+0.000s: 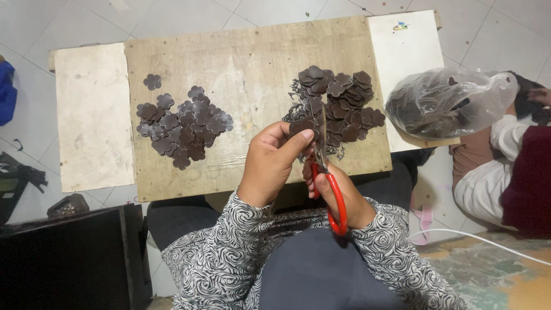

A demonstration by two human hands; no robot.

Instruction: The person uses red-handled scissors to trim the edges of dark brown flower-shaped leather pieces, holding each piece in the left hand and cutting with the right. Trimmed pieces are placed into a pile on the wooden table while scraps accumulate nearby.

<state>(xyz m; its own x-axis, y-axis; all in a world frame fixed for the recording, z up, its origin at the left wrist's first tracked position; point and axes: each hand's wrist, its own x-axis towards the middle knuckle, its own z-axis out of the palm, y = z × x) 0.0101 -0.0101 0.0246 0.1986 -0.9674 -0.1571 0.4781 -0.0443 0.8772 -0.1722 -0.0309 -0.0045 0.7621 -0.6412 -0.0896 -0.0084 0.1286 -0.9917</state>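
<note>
Flower piece (301, 126): pinched in left hand (270, 163).
Scissors (325, 172): gripped by right hand (338, 198), blades at piece.
Tabletop (252, 69): two brown piles.

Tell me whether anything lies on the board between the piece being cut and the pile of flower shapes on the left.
Nothing visible does: bare plywood board separates the brown piece in the left hand from the left pile.

I take this for a small home workshop; a rough plywood board (252, 63) serves as bench over a tiled floor (34, 23); on it lie heaps of dark flower-shaped cut-outs (183, 126); right of the board sits a plastic bag (447, 103) of more stock.
</note>
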